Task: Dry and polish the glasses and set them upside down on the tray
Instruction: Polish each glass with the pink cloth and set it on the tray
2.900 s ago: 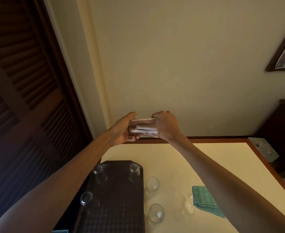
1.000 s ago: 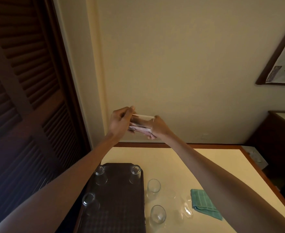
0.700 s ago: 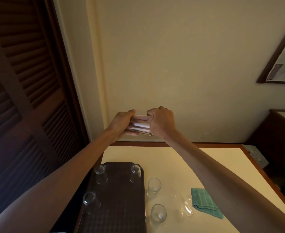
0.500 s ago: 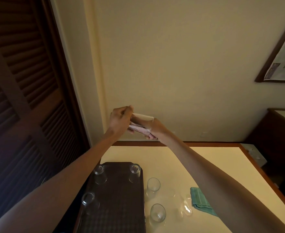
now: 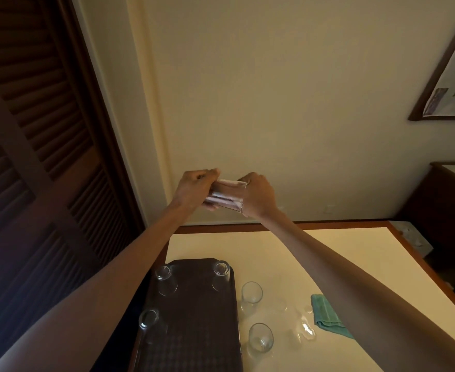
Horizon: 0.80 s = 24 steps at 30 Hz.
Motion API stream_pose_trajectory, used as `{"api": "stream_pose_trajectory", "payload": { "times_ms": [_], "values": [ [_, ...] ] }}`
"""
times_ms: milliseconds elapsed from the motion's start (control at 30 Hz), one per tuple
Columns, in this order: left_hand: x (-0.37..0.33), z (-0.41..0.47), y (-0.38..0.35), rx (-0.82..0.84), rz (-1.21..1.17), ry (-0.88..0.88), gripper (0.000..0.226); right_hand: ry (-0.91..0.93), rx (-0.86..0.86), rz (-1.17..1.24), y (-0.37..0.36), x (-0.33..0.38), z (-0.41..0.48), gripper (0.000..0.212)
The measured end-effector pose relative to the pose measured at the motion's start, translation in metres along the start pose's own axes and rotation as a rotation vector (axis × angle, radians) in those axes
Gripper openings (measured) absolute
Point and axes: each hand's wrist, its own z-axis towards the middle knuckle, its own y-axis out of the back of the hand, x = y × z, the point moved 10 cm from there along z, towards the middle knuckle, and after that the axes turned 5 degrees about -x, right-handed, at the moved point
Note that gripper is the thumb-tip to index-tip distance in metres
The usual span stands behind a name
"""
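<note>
I hold a clear glass [image 5: 227,196] sideways at arm's length, high above the table. My left hand [image 5: 194,190] grips its base end. My right hand [image 5: 258,197] is curled at its mouth, with a pale cloth showing inside the glass. On the dark tray [image 5: 194,323] stand three glasses upside down: back left [image 5: 164,280], back right [image 5: 221,273] and front left [image 5: 148,322]. Two upright glasses stand on the table right of the tray, one further back [image 5: 251,294], one nearer [image 5: 260,339].
A folded teal cloth [image 5: 327,316] lies on the cream table [image 5: 341,259], with water drops [image 5: 305,330] beside it. Dark louvred doors [image 5: 41,157] fill the left. A framed picture [image 5: 451,76] hangs at the upper right, and a dark cabinet [image 5: 446,200] stands at the right.
My right hand has twisted back and forth at the glass's mouth while my left hand kept the base; the glass stays raised at the same spot.
</note>
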Motion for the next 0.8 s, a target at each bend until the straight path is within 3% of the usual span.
{"api": "stream_pose_trajectory", "payload": {
  "times_ms": [67, 100, 167, 233, 300, 367, 433, 500, 567, 633, 667, 733, 800],
  "values": [
    [-0.016, -0.003, 0.005, -0.072, 0.034, -0.189, 0.038, -0.319, 0.341, 0.487, -0.043, -0.015, -0.015, 0.031],
    [-0.02, -0.007, 0.006, -0.089, 0.045, -0.258, 0.036, -0.405, 0.468, 0.591, -0.057, -0.015, -0.024, 0.042],
    [-0.024, -0.014, 0.003, -0.089, 0.046, -0.323, 0.031, -0.403, 0.534, 0.586, -0.061, -0.012, -0.026, 0.049],
    [-0.013, -0.009, 0.0, -0.022, -0.03, -0.234, 0.033, -0.25, 0.384, 0.388, -0.041, -0.011, -0.012, 0.032],
    [0.01, -0.004, -0.013, 0.126, -0.175, 0.048, 0.038, 0.022, 0.113, -0.076, -0.003, 0.003, 0.0, 0.01],
    [0.029, -0.009, -0.023, 0.206, -0.228, 0.286, 0.033, 0.28, -0.098, -0.425, 0.02, 0.034, -0.005, 0.017],
    [0.031, -0.008, -0.023, 0.18, -0.15, 0.299, 0.027, 0.366, -0.142, -0.478, 0.023, 0.044, -0.01, 0.015],
    [0.021, -0.004, -0.016, 0.102, -0.079, 0.193, 0.027, 0.261, -0.131, -0.367, 0.018, 0.026, -0.005, 0.016],
    [0.006, -0.002, -0.009, 0.024, -0.043, 0.03, 0.032, 0.029, -0.021, -0.045, 0.003, -0.001, -0.001, 0.019],
    [-0.011, -0.005, -0.003, -0.032, 0.014, -0.17, 0.034, -0.306, 0.277, 0.432, -0.039, -0.021, -0.014, 0.02],
    [-0.017, -0.008, -0.002, -0.048, 0.041, -0.249, 0.032, -0.427, 0.403, 0.563, -0.057, -0.023, -0.024, 0.033],
    [-0.018, -0.014, -0.001, -0.054, 0.046, -0.321, 0.029, -0.454, 0.476, 0.605, -0.065, -0.021, -0.03, 0.049],
    [-0.008, -0.012, -0.003, 0.005, -0.054, -0.245, 0.03, -0.265, 0.309, 0.396, -0.038, -0.015, -0.019, 0.027]
  ]
}}
